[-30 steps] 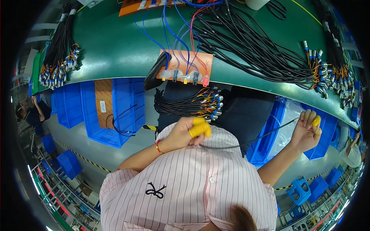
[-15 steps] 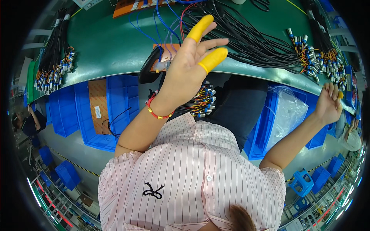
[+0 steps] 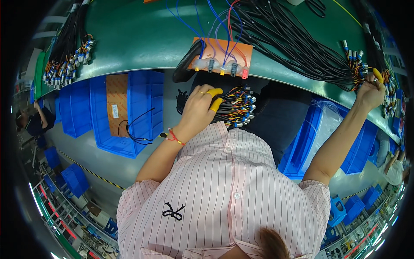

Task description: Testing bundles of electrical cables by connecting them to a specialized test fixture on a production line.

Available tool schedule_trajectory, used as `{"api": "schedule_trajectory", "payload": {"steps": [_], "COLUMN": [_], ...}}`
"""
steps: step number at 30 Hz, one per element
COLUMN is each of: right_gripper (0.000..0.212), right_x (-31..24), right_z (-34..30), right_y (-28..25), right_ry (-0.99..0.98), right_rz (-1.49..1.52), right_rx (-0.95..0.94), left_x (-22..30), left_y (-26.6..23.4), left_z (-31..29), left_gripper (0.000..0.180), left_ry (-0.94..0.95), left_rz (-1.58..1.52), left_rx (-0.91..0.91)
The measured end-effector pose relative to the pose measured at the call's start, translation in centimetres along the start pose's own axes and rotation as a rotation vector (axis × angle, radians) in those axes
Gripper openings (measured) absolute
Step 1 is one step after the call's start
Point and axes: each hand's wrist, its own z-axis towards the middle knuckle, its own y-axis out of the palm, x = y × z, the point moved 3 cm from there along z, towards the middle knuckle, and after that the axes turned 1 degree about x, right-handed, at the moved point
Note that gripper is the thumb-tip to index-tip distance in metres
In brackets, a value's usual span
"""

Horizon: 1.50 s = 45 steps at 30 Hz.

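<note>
My left hand (image 3: 199, 107), with yellow finger covers on thumb and forefinger, lies over a bundle of black cables (image 3: 230, 107) on my lap. The thumb and forefinger are apart; the other fingers are partly hidden. Silver-and-blue connectors with orange and yellow wires end the bundle on the right. At the table's right edge, my right hand (image 3: 371, 91) has its fingers closed at the connector end of a black cable (image 3: 359, 77) in a larger bunch. Between the hands, an orange board (image 3: 228, 54) with blue, purple and red wires and clear glue overhangs the table's front edge.
A dark padded object (image 3: 188, 61) leans beside the board. More cable bunches lie on the green table (image 3: 129, 47), including one at the far left (image 3: 69, 60). Blue bins (image 3: 120, 142) stand below; one at the right holds clear plastic (image 3: 325, 129). Other people are at both sides.
My left hand has come down from above the board onto the lap bundle. My right hand has moved up slightly to the connectors at the table's right edge. The board is now uncovered.
</note>
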Motion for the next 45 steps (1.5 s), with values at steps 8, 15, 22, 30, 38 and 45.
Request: {"api": "schedule_trajectory", "payload": {"steps": [8, 15, 22, 30, 38, 45], "right_gripper": [0.038, 0.027, 0.035, 0.040, 0.024, 0.019], "right_x": [-1.6, -2.8, 3.4, 1.8, -3.7, -7.8], "right_z": [-4.3, -21.4, -32.4, -30.6, -21.7, -15.8], "right_y": [4.8, 9.7, 12.0, 9.4, 6.5, 1.1], "right_ry": [-0.715, -0.508, 0.700, 0.761, 0.415, 0.409], "right_rz": [-1.368, -0.704, -0.442, -0.092, 0.531, 0.970], "right_rx": [-0.161, -0.419, -0.961, -0.576, -0.091, -0.267], "left_x": [0.6, 0.6, 1.9, 1.3, -1.6, -1.1], "left_y": [4.5, 3.2, 0.5, 1.1, 0.2, -0.9], "left_z": [3.9, 2.9, 1.4, 0.6, -0.5, 0.2], "left_gripper": [0.024, 0.016, 0.016, 0.017, 0.019, 0.021], "left_ry": [0.128, 0.057, -0.134, -0.023, -0.121, -0.193], "left_rz": [0.360, -0.115, -0.685, -0.563, -0.617, -0.711], "left_rx": [-0.104, -0.220, -0.385, -0.448, -0.452, -0.284]}}
